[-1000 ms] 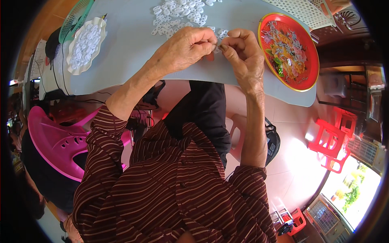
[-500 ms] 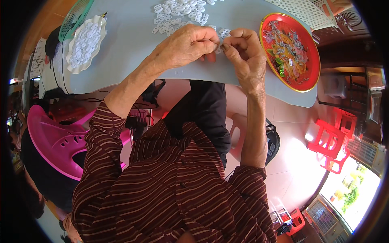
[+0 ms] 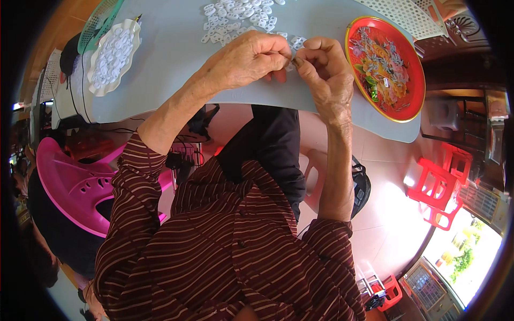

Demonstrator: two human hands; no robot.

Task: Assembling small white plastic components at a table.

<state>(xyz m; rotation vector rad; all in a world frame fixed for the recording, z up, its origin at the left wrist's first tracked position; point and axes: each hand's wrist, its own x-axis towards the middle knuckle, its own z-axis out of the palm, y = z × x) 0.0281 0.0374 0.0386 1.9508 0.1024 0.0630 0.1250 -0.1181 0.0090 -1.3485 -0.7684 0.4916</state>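
Observation:
My left hand (image 3: 251, 60) and my right hand (image 3: 327, 75) meet fingertip to fingertip above the near part of the table, both closed in a pinch. Between them shows a bit of a small white plastic piece (image 3: 290, 66), gripped by the left fingers. Whatever the right thumb and forefinger pinch is too small and covered to make out. Just beyond the hands lies a loose pile of white plastic pieces with holes (image 3: 235, 15). To the right of my right hand is a round red tray (image 3: 412, 109) with a floral pattern, holding many thin silvery bits.
A scalloped white dish (image 3: 98, 91) full of white pieces stands at the left, beside a green mesh basket (image 3: 101, 21). White perforated baskets (image 3: 399, 13) are at the far right, with part of another person's hand nearby. A pink chair (image 3: 59, 182) and red stools (image 3: 433, 184) stand around the grey table (image 3: 166, 48).
Hardly anything differs. Both hands keep their pinch at the same spot, with only a very slight shift of the fingers; the view has moved a little.

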